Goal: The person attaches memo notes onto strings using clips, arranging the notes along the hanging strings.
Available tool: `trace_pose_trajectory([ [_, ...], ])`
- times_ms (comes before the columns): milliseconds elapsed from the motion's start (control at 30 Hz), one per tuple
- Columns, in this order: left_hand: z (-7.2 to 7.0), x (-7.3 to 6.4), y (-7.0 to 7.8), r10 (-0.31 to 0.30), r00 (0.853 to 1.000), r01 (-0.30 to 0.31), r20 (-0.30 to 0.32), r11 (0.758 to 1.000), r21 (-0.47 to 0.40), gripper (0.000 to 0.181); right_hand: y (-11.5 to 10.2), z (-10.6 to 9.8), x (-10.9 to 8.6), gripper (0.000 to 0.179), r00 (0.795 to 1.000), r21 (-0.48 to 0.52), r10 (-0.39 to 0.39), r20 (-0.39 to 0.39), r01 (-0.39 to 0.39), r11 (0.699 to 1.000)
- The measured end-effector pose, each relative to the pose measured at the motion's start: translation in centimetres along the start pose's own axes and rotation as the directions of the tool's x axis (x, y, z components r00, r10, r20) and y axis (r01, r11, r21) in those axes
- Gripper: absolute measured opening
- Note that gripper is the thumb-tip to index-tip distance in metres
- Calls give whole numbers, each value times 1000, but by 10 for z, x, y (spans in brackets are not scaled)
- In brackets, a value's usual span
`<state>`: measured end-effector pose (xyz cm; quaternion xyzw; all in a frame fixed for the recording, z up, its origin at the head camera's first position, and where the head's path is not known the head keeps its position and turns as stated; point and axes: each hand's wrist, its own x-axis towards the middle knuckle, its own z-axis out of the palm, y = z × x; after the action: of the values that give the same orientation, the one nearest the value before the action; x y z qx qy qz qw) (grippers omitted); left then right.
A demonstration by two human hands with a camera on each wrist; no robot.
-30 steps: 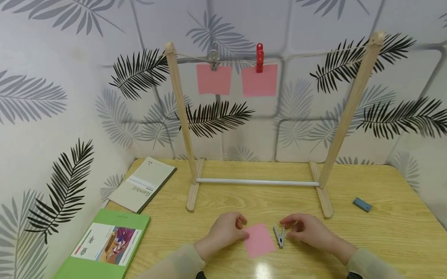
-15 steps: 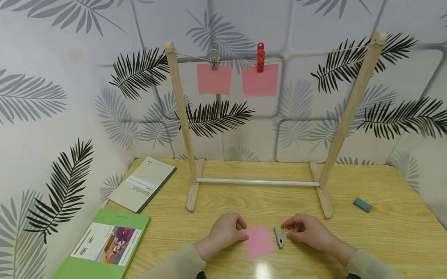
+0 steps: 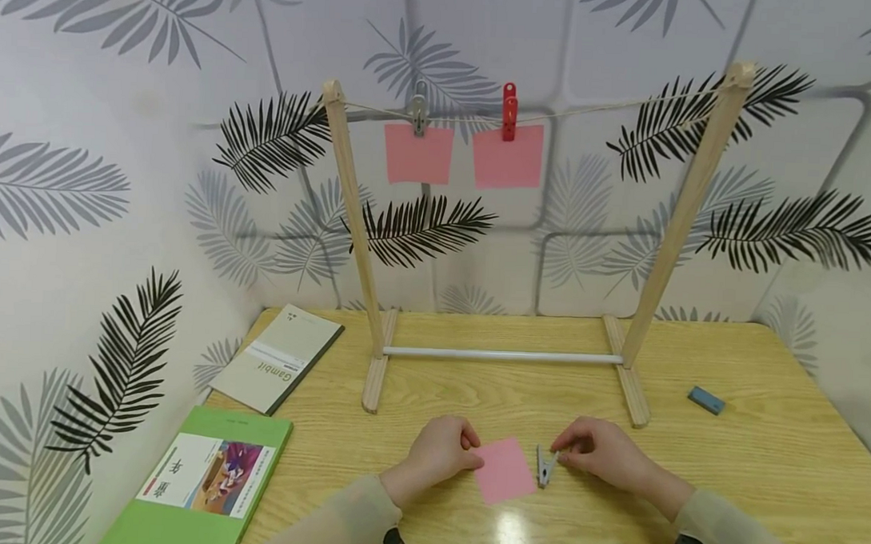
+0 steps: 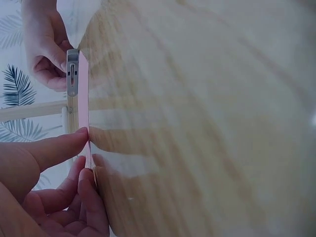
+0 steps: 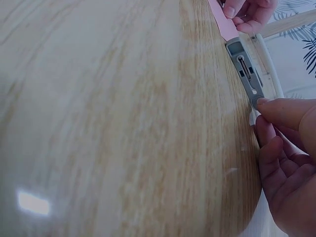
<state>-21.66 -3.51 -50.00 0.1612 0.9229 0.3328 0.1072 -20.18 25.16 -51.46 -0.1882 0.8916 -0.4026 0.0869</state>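
Observation:
A square pink paper (image 3: 504, 473) lies on the wooden table (image 3: 503, 394) in front of the person. My left hand (image 3: 439, 452) pinches its left corner between thumb and fingertips; in the left wrist view the paper (image 4: 84, 101) appears nearly edge-on. Just right of it lies a grey clothespin (image 3: 544, 473), its handles spread in a V away from the person. The right hand (image 3: 602, 454) pinches the end of the right handle. In the right wrist view the thumb is on the end of the clothespin (image 5: 245, 69), whose other end lies close by the paper.
Behind the hands stands a wooden frame (image 3: 678, 208) with a string. Two pink papers hang there, one from a grey clothespin (image 3: 419, 115), one from a red clothespin (image 3: 509, 114). Books lie left, a green one (image 3: 266, 458) and a Gambit notebook (image 3: 277, 358); a blue block (image 3: 706, 399) lies right.
The right thumb and fingertips have come onto the clothespin's handle. The clothespin has turned slightly, its handles swinging right. The left hand stays at the paper's corner, nearly still.

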Motion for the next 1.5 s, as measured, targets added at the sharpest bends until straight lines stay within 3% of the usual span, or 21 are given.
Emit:
trace_pose_trajectory([
  [767,1,1,0,15,1000,-15,6,999,-51,20,-1,1,0,6,1000,-34,-9,-23,8,999],
  [1500,-1,3,-4,25,1000,-25,4,994,-108,11,-4,-2,-4,13,998,135,41,45,-47,990],
])
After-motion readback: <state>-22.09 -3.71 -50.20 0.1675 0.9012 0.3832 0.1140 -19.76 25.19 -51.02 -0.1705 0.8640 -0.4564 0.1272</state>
